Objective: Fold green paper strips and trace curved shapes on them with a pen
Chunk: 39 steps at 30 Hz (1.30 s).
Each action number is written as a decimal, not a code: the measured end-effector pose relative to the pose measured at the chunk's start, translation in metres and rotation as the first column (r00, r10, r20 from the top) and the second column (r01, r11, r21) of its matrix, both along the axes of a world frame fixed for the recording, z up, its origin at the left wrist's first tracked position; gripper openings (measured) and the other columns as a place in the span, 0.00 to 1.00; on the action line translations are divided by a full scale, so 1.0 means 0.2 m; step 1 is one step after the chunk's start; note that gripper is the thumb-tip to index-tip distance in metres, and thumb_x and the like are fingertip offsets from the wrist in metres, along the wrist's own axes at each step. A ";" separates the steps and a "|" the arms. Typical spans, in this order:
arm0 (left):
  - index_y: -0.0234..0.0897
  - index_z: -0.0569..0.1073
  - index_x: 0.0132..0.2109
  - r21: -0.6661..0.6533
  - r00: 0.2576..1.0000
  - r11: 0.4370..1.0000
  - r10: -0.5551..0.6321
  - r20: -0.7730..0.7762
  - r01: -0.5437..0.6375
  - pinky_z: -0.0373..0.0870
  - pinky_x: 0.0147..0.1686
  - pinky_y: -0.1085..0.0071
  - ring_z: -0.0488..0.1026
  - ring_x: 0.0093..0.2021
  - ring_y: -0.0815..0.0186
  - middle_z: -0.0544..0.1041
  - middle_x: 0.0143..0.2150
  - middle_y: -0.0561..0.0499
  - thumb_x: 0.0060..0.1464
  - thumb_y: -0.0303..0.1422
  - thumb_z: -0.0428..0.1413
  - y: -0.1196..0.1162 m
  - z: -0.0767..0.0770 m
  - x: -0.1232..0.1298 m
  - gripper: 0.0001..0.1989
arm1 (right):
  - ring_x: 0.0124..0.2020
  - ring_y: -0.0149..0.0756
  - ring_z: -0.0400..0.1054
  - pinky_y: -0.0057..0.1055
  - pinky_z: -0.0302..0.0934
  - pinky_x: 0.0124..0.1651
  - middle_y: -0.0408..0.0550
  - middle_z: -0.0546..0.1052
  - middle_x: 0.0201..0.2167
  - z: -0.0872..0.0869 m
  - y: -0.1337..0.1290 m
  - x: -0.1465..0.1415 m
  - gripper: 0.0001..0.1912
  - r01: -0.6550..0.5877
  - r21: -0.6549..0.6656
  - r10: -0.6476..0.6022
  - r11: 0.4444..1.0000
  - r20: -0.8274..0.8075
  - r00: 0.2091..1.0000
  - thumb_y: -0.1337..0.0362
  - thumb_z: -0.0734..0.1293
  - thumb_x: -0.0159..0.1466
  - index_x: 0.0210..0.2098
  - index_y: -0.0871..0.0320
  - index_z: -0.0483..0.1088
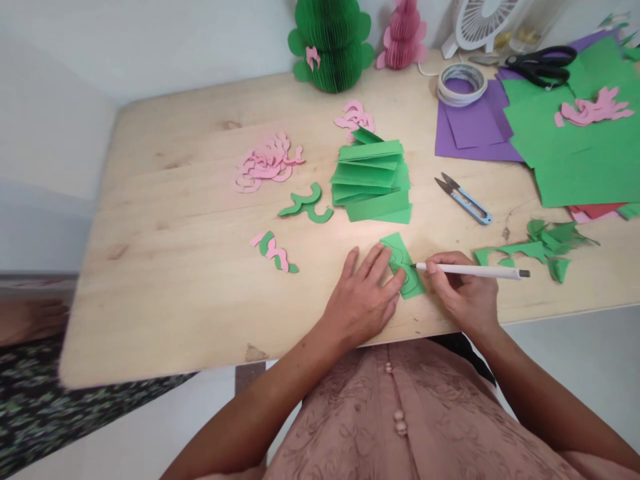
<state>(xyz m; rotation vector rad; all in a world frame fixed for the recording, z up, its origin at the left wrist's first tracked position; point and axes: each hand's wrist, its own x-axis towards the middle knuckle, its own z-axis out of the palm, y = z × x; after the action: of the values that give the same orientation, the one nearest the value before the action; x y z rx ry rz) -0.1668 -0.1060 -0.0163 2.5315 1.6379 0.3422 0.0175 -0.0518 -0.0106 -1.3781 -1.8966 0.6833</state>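
Observation:
A small green paper piece [411,285] with a curved outline drawn on it lies flat near the table's front edge. My left hand [364,288] rests on its left side, fingers spread and pressing it to the table. In my right hand [465,290] is a white pen [477,271], pinched between thumb and fingers, its tip touching the drawn line. Beyond my left hand are folded green paper strips [373,177], green curved cutouts [306,203] and a pink-and-green cutout [275,253].
Pink cutouts [270,162] lie at the middle back. Blue thread snips [465,200] and green scraps [547,248] are on the right. Farther back are a tape roll [462,85], black scissors [540,65], purple paper [477,127], a green honeycomb ornament [334,40] and a white fan [483,27].

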 end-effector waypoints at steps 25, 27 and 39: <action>0.39 0.68 0.58 -0.014 1.000 1.000 -0.004 -0.027 0.003 0.54 0.62 0.45 0.58 0.66 0.49 0.64 0.63 0.35 0.62 0.41 0.51 0.00 0.00 0.00 0.20 | 0.24 0.31 0.68 0.27 0.64 0.28 0.43 0.76 0.25 0.00 0.00 0.00 0.08 -0.018 -0.003 0.018 1.000 -0.010 1.000 0.60 0.64 0.63 0.30 0.55 0.72; 0.39 0.68 0.57 -0.014 1.000 1.000 -0.003 -0.027 0.003 0.54 0.62 0.45 0.58 0.66 0.49 0.64 0.63 0.35 0.62 0.41 0.51 0.00 0.00 0.00 0.20 | 0.24 0.31 0.68 0.27 0.64 0.28 0.43 0.76 0.25 0.00 0.00 0.00 0.08 -0.016 -0.009 0.016 1.000 -0.023 1.000 0.60 0.64 0.63 0.30 0.56 0.72; 0.39 0.68 0.57 -0.010 1.000 1.000 0.003 -0.027 -0.003 0.54 0.62 0.45 0.58 0.66 0.49 0.64 0.63 0.35 0.62 0.41 0.52 0.00 0.00 0.00 0.20 | 0.25 0.31 0.68 0.27 0.63 0.28 0.43 0.76 0.26 0.01 -0.01 0.00 0.09 -0.009 -0.004 0.009 1.000 0.006 1.000 0.60 0.64 0.63 0.30 0.55 0.72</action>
<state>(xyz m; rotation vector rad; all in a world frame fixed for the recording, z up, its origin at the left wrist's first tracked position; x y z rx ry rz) -0.1664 -0.1063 -0.0164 2.5378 1.6491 0.3002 0.0183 -0.0539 -0.0077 -1.3758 -1.9081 0.6888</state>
